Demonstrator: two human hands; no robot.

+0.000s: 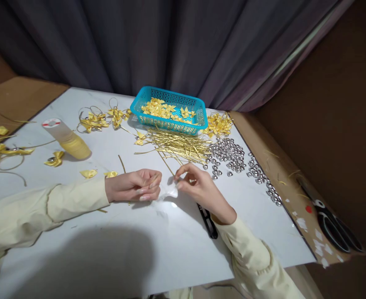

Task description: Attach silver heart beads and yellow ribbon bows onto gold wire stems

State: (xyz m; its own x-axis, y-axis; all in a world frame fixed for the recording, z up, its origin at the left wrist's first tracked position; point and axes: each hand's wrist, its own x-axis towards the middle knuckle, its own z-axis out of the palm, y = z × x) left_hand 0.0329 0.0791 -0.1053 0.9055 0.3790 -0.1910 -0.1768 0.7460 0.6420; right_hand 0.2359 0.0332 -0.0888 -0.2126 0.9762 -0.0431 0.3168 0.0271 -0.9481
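My left hand point(139, 185) is closed above the middle of the white tabletop, fingertips pressed together; what it pinches, if anything, is too small to make out. My right hand point(197, 186) faces it with thumb and forefinger in a pinch, and what lies between those tips is unclear. A thin whitish, shiny scrap point(171, 191) shows beside the right thumb, between the two hands. Just beyond the hands lies a pile of gold twist ties point(183, 145). Two yellow ribbon pieces point(89, 173) rest near my left wrist. A black-handled tool point(208, 224) lies partly under my right forearm.
A blue basket point(169, 92) holds yellow ribbon flowers, with more ribbon flowers point(219, 124) beside it. Silver beads point(229, 151) spread at right. A clear tube point(66, 139) holds yellow pieces. Finished-looking bows point(93, 120) lie at left. Black scissors point(335, 228) sit at the right edge.
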